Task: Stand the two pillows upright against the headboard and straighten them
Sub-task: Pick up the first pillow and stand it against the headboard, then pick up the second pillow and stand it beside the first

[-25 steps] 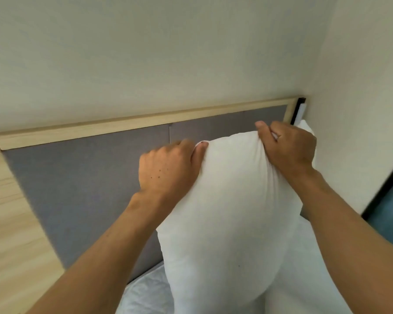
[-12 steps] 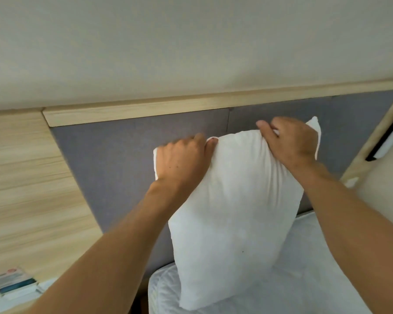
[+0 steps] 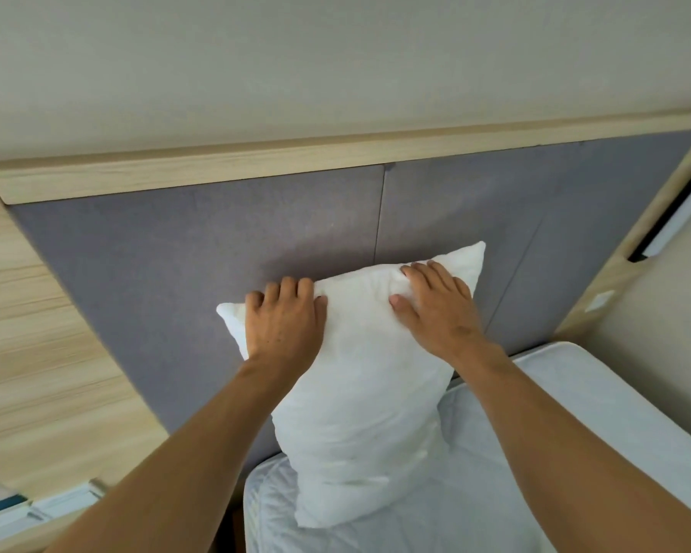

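Pillow in white stands on end at the centre of the frame, its lower edge on the white mattress and its top leaning on the grey padded headboard, tilted with the right corner higher. The left hand lies over the upper left part, fingers curled over the top edge; the right hand presses the upper right, fingers bunching the fabric into folds. Only one pillow shows. A pale wooden rail caps the headboard across the upper frame, with a plain off-white wall above. Light wood panelling fills the left side, and books lie at the lower left corner.
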